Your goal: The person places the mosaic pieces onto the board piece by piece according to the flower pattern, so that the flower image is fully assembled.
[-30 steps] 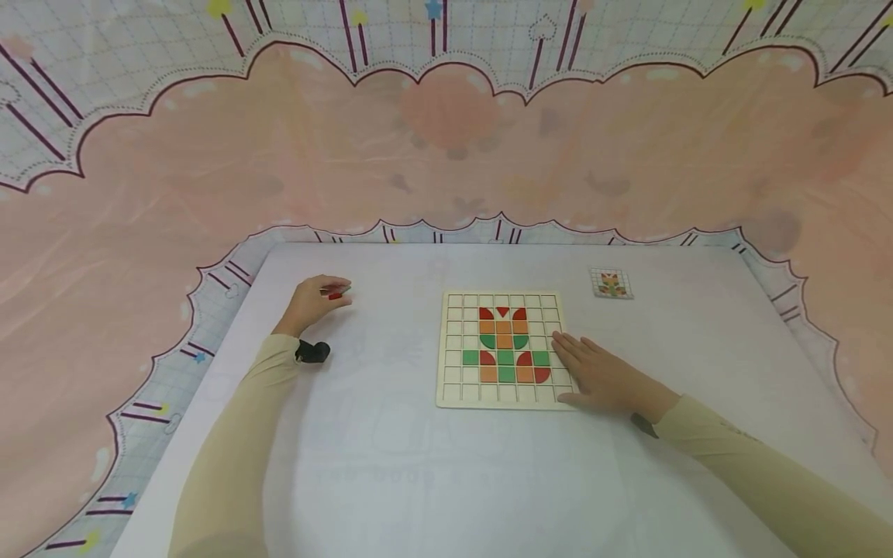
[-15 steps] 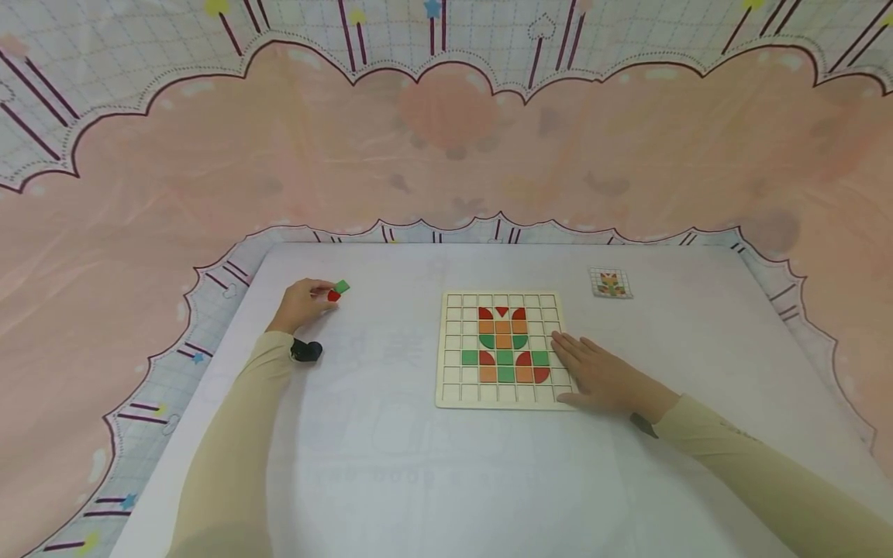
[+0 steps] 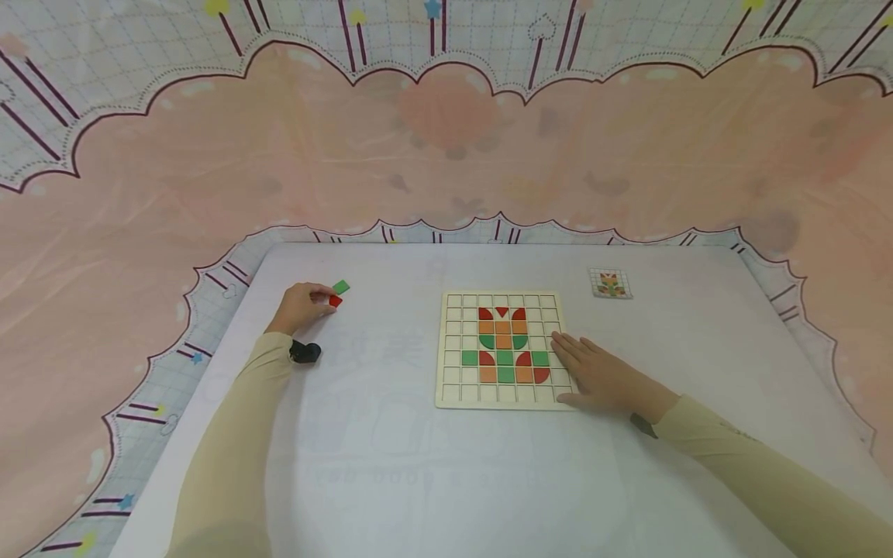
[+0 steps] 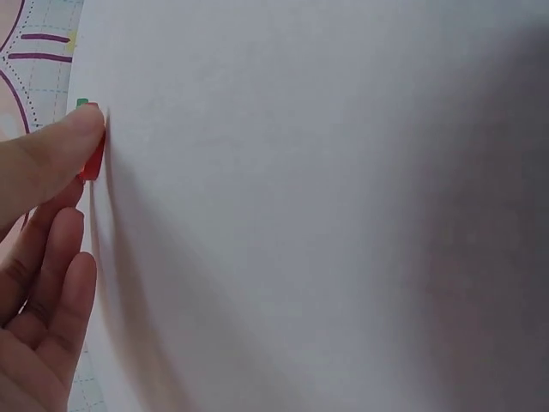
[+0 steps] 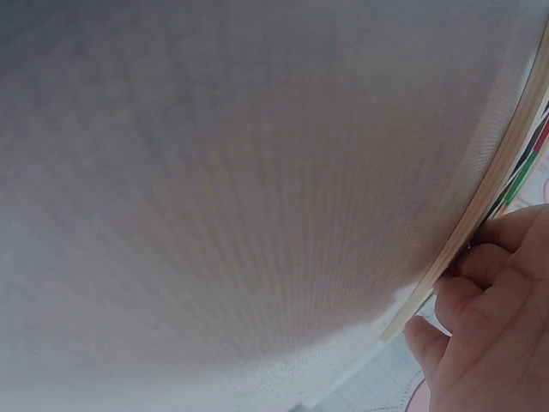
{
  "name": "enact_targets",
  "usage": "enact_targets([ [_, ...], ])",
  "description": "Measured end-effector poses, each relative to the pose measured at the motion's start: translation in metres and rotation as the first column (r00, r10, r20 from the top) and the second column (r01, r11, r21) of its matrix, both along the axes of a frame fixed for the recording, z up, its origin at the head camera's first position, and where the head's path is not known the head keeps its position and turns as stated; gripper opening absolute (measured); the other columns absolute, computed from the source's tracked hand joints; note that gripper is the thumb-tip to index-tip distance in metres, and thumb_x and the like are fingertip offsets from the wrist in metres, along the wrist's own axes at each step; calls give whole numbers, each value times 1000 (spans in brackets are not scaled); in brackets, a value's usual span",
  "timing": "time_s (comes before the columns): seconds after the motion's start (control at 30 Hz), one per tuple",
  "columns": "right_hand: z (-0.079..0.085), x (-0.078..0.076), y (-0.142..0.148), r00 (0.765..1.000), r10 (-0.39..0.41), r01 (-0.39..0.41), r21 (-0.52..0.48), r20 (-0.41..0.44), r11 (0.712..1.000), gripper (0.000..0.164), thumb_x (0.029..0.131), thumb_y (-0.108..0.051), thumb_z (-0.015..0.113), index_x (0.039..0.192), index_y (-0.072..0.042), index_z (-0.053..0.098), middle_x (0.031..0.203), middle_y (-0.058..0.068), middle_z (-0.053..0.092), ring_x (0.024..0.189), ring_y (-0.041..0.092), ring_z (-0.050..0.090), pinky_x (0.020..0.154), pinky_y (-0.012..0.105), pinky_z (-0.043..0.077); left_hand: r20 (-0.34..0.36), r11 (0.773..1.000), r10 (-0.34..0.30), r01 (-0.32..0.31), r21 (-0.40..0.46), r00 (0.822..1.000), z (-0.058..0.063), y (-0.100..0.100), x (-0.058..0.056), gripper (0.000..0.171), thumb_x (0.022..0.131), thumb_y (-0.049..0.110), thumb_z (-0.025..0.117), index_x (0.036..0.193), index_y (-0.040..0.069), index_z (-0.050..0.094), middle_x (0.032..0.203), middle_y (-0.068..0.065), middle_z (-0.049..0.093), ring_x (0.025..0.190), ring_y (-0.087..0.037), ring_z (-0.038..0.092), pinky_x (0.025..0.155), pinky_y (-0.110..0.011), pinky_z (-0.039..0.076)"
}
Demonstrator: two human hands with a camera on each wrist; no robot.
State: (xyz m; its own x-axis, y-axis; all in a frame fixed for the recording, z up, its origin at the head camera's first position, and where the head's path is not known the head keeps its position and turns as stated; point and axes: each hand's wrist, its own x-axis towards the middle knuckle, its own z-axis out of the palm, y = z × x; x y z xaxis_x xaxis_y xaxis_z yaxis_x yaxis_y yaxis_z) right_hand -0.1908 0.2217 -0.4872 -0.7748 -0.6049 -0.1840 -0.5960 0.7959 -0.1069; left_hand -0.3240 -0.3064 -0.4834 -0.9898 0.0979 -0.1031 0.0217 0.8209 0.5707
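At the table's left side my left hand [image 3: 300, 308] pinches a small red tile [image 3: 336, 301] between thumb and fingers. Just beyond the fingertips is a green square tile [image 3: 340, 287], apart from the hand in the head view. The left wrist view shows the thumb over the red tile [image 4: 94, 159], with a bit of the green tile [image 4: 81, 102] behind it. A square wooden grid board [image 3: 453, 395] lies flat near the middle, bearing red, orange and green tiles in a flower shape. My right hand [image 3: 600, 376] rests against its right edge, fingers extended.
A small pattern card [image 3: 611, 284] with a printed flower lies at the back right. The white-covered table [image 3: 391, 480] extends around the board. Beyond its far edge hangs a patterned peach cloth [image 3: 446, 170].
My left hand has shifted slightly left and toward me. The green tile, mostly hidden at first, now shows beyond the fingers, while the red one stays pinched. The right hand holds still.
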Motion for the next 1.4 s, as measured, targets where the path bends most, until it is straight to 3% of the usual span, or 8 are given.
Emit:
enact_targets([
  [0.5,5,3,-3,1000,-6,6,-5,6,1000,89,87,-56,53,147,2,22,156,18,20,144,33,20,115,50,22,132,1000,2,1,-24,991,7,0,-1,42,86,17,68,123,2,59,125,-22,51,113,-36,44,102,-51,37],
  [0.73,6,3,-3,1000,-7,7,-4,1,1000,89,88,-57,52,148,1,22,156,17,20,144,33,21,115,50,23,115,1000,13,-11,-12,993,8,3,4,43,84,18,70,122,2,59,122,-22,52,110,-35,44,101,-50,38],
  [1.1,2,1,-1,1000,-1,1,-8,4,1000,89,88,-58,52,148,1,21,156,17,19,144,33,20,115,50,23,86,999,-36,36,-7,996,7,2,4,32,82,15,71,112,2,65,110,-19,59,100,-30,50,92,-43,42],
  [1.4,3,2,-1,1000,-4,4,-7,2,1000,90,87,-58,52,148,1,21,156,17,19,144,33,20,115,50,22,132,999,-44,43,9,990,7,1,2,30,83,15,71,111,4,66,108,-18,59,98,-29,49,86,-36,44],
])
